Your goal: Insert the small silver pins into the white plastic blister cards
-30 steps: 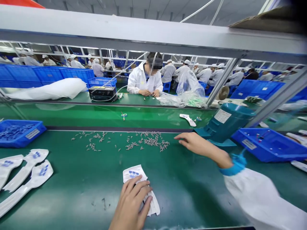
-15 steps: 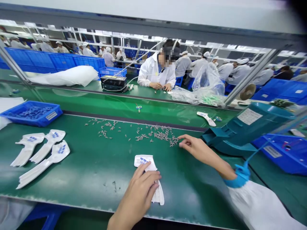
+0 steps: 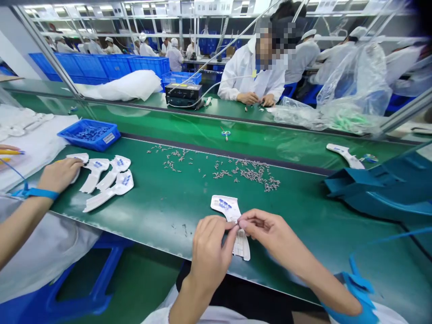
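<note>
A white plastic part [image 3: 227, 208] with blue marks lies on the green bench [image 3: 168, 211] near its front edge. My left hand [image 3: 211, 252] rests on the part's near half, fingers curled, thumb and forefinger pinched. My right hand [image 3: 266, 229] meets it fingertip to fingertip above the part, pinching something too small to name. Beyond the part, several small metal screws [image 3: 249, 173] are scattered over the bench.
Three more white parts [image 3: 111, 182] lie at the left, where a co-worker's hand [image 3: 59, 173] with a blue wrist strap touches one. A blue tray [image 3: 89, 135] stands behind them. A teal machine [image 3: 381, 186] stands at the right. Another person works across the conveyor.
My right hand has come back from the screw pile to the white part and now pinches beside my left hand. The view has dropped and shifted; a co-worker's hand has appeared at the left.
</note>
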Demonstrator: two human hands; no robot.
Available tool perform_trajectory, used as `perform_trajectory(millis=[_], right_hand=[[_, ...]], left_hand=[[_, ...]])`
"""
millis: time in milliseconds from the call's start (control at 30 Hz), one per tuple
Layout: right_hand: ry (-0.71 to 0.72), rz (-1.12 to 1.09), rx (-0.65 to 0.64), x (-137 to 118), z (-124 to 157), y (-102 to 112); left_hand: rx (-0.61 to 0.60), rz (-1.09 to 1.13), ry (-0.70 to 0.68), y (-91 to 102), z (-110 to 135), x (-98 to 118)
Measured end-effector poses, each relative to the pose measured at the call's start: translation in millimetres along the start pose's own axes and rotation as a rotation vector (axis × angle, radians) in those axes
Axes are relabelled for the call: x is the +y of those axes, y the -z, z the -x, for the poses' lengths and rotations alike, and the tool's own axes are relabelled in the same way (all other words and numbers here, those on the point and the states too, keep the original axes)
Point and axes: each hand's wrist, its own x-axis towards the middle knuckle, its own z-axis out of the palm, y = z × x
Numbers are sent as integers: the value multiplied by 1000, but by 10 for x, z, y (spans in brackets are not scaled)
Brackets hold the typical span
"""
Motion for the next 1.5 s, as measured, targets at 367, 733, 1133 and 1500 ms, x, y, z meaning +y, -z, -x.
perform_trajectory(millis=[367, 733, 1133, 1500], right_hand=[[13, 527, -213, -106, -64, 165], [122, 830, -256, -151, -142, 119], [-61, 796, -207, -132, -112, 89], [125, 738, 308, 444, -512, 1144]], left_hand=[[-352, -185, -7, 95, 71, -62], [-409, -227, 8, 56, 86, -103], [-395, -253, -14, 60, 84, -99], [-446, -284, -20, 71, 57, -104]])
